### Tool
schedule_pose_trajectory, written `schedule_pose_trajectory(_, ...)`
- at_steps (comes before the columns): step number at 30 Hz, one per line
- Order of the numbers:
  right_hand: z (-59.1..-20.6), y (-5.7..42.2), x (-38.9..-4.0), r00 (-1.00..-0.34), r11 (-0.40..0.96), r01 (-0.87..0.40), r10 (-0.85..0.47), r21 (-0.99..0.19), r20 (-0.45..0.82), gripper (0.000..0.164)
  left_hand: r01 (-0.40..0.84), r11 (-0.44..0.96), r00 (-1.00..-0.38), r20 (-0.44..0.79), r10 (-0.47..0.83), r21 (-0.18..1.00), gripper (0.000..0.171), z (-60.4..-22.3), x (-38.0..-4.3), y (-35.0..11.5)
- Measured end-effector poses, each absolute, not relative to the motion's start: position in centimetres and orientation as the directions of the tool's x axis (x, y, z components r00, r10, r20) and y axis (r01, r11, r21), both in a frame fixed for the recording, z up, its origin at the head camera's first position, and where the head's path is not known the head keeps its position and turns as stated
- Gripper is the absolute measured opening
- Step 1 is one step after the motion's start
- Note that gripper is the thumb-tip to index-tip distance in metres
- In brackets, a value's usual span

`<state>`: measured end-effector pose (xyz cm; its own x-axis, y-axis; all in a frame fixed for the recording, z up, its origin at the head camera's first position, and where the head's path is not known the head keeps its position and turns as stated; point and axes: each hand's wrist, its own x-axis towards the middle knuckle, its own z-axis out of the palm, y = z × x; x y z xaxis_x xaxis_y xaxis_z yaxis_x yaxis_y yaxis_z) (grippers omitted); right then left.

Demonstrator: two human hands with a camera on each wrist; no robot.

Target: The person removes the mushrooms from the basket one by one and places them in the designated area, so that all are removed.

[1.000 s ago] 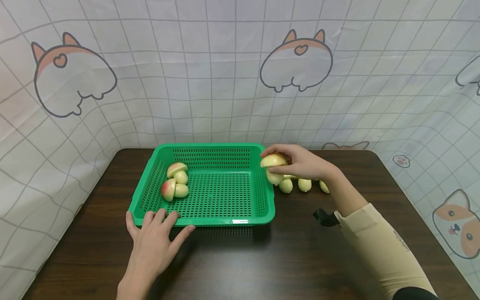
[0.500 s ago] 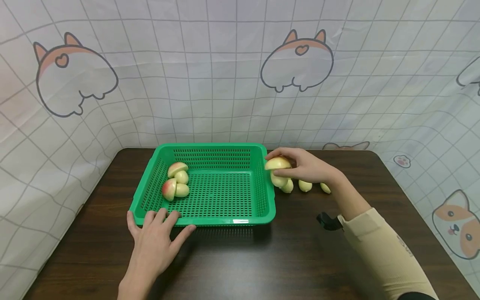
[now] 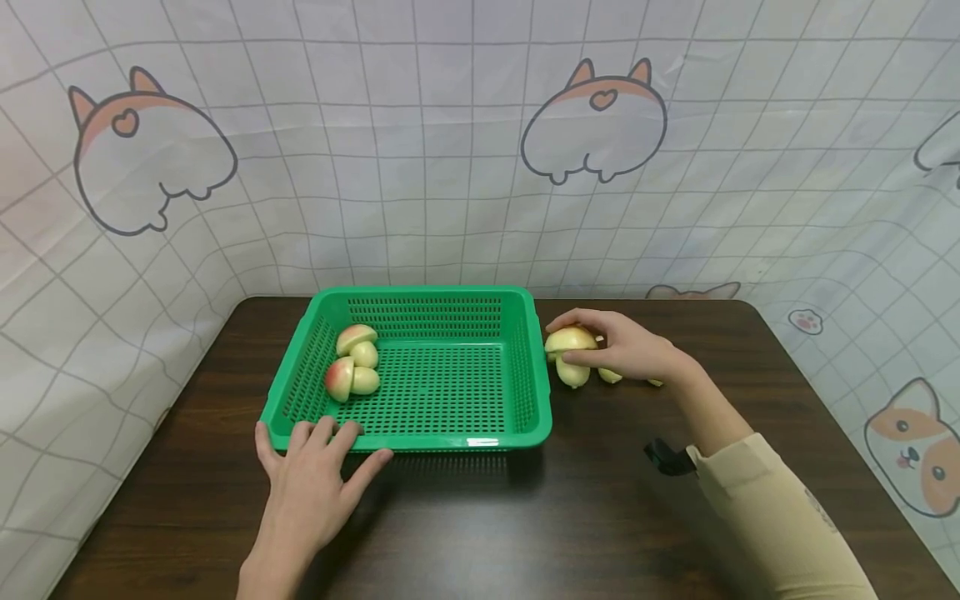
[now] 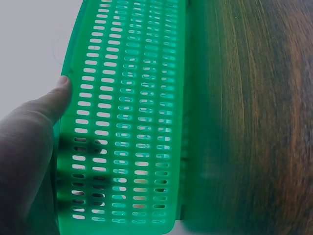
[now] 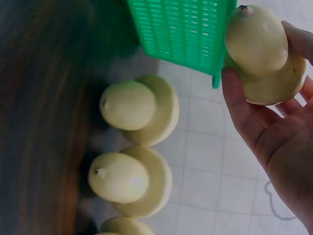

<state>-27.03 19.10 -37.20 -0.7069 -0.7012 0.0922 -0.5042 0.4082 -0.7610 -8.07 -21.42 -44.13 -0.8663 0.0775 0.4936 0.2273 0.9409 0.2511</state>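
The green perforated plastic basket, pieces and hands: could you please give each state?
Green perforated plastic basket: upright, open.
Two red-tinged mushroom-shaped pieces: lying inside.
Pale yellow mushroom-shaped piece: held outside basket.
Other pale yellow pieces: in a row.
Left hand: touching the basket.
Right hand: gripping the held piece.

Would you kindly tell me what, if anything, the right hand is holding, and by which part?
The right hand holds a pale yellow mushroom-shaped piece by its cap, thumb against one edge and fingers round the other.
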Motion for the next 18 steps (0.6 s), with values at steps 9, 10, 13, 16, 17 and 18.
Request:
schedule_pose_trajectory(9,-39.2,20.4,-26.5,-0.695,0.369,-0.485,-0.713,-0.792,0.093,0.037,0.226,0.94,-0.868,0.491,0.076,0.254,0.04,-44.1,-8.0,-21.4)
schedule_pose_trajectory(10,-39.5,20.5,-26.5,-0.691,0.364,-0.489,-0.716,-0.793,0.098,0.038,0.225,0.94,-0.868,0.491,0.074,0.255,0.04,-44.1,-8.0,-21.4)
schedule_pose_trajectory(13,-40.5,20.8,-26.5,-0.691,0.37,-0.518,-0.712,-0.771,0.123,0.039,0.224,0.94,-0.867,0.494,0.072,0.257,0.04,-44.1,-8.0,-21.4)
schedule_pose_trajectory(16,-41.3,21.1,-26.3,-0.7,0.383,-0.525,-0.702,-0.76,0.13,0.038,0.225,0.94,-0.866,0.495,0.072,0.258,0.04,-44.1,-8.0,-21.4)
schedule_pose_trajectory(17,-41.6,21.2,-26.2,-0.706,0.391,-0.523,-0.696,-0.757,0.128,0.037,0.225,0.94,-0.866,0.494,0.072,0.258,0.041,-44.1,-8.0,-21.4)
schedule_pose_trajectory(18,-41.7,21.3,-26.1,-0.709,0.392,-0.518,-0.694,-0.76,0.126,0.038,0.224,0.94,-0.867,0.494,0.071,0.257,0.041,-44.1,-8.0,-21.4)
